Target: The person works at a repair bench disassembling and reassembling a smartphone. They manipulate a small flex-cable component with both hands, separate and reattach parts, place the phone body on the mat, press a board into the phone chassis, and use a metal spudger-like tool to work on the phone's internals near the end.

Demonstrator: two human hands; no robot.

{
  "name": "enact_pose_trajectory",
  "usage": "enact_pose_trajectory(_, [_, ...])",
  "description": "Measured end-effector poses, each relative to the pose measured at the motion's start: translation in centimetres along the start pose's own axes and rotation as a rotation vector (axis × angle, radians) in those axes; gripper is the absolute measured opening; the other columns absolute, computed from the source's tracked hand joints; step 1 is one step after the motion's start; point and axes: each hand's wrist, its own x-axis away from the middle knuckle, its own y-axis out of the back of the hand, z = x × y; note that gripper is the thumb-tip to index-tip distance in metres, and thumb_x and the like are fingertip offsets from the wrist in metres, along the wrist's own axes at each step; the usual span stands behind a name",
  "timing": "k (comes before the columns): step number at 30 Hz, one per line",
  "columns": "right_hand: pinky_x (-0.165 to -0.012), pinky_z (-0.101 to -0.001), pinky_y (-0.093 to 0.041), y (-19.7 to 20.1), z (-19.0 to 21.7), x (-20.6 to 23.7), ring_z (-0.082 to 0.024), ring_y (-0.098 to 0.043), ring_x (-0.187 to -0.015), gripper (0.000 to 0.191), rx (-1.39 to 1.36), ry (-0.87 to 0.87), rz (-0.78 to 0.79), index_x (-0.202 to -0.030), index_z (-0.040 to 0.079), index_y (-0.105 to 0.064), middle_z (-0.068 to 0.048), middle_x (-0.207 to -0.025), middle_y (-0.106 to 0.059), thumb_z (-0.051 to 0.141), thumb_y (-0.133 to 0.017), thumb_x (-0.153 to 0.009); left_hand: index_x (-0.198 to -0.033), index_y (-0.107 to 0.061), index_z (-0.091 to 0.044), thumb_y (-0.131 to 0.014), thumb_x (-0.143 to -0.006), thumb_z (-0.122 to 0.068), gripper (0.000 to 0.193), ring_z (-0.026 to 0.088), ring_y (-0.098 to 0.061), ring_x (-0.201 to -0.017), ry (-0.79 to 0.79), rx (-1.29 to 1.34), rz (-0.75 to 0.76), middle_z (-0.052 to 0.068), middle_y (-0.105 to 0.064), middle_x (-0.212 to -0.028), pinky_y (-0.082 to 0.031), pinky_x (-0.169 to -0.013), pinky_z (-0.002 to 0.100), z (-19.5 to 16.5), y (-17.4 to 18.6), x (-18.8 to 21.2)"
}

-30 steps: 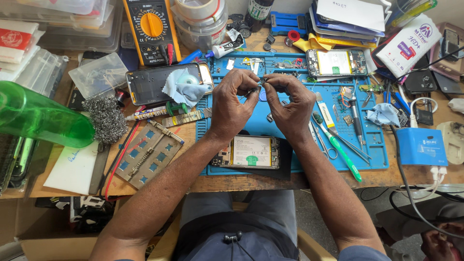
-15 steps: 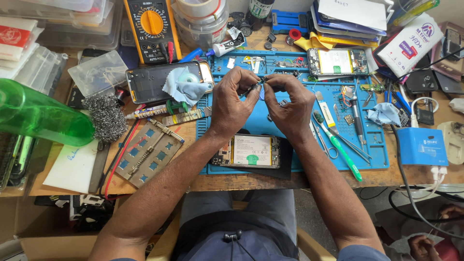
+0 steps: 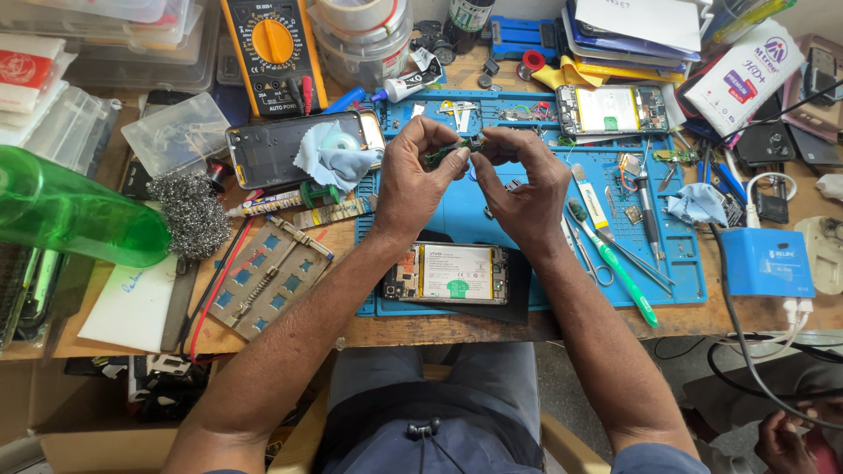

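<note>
My left hand (image 3: 413, 180) and right hand (image 3: 527, 180) pinched a small board (image 3: 450, 151) above the mat (image 3: 457, 211); a slip could have dropped it toward the phone (image 3: 452, 274) at 6 o'clock.

Matt blue rubbery mat (image 3: 492, 211) under both hands; rough steel wool (image 3: 191, 213) and glossy green plastic bottle (image 3: 75, 215) left of left hand (image 3: 414, 180); bare wood bench edge (image 3: 439, 329) below.
</note>
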Motion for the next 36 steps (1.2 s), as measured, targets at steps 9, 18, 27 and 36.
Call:
enact_pose_trajectory(9, [-0.078,-0.0297,-0.062,0.0,-0.1,-0.2,-0.016,-0.074,-0.094,0.012,0.033,0.012,0.001,-0.110,0.004,-0.072,-0.011,-0.107,-0.074,-0.001,-0.077,-0.099,-0.103,-0.061,-0.003,-0.071,-0.094,-0.002,0.013,0.009,-0.074,-0.087,0.015,0.007,0.007,0.003,-0.069,-0.094,-0.065,-0.077,0.024,-0.5,0.0,0.0])
enact_pose_trajectory(18, [-0.072,-0.0223,-0.055,0.1,-1.0,-0.2,-0.007,-0.068,-0.081,0.008,-0.079,-0.225,-0.044,-0.105,0.001,-0.073,-0.005,-0.093,-0.075,0.007,-0.076,-0.101,-0.103,-0.072,-0.003,-0.081,-0.088,-0.001,0.018,0.012,-0.071,-0.102,-0.214,-0.206,0.067,0.003,-0.065,-0.112,-0.064,-0.089,0.027,0.2,0.1,0.2])
enact_pose_trajectory(27, [-0.078,-0.0215,-0.058,0.0,-1.4,-0.3,-0.008,-0.072,-0.090,0.009,-0.260,-0.304,-0.040,-0.111,-0.001,-0.071,-0.005,-0.097,-0.076,0.004,-0.072,-0.104,-0.113,-0.072,-0.004,-0.078,-0.093,-0.003,0.021,0.010,-0.069,-0.105,-0.059,-0.054,0.097,0.002,-0.067,-0.115,-0.061,-0.088,0.025,0.8,0.2,0.0])
enact_pose_trajectory(36, [-0.087,-0.0255,-0.062,1.2,-1.2,-0.6,-0.014,-0.076,-0.101,0.009,-0.335,-0.250,-0.108,-0.116,-0.001,-0.069,-0.010,-0.111,-0.076,0.000,-0.068,-0.107,-0.113,-0.065,-0.007,-0.079,-0.092,-0.001,0.027,0.008,-0.072,-0.101,-0.151,-0.075,0.040,0.000,-0.073,-0.105,-0.064,-0.086,0.024,0.1,-0.1,0.0])
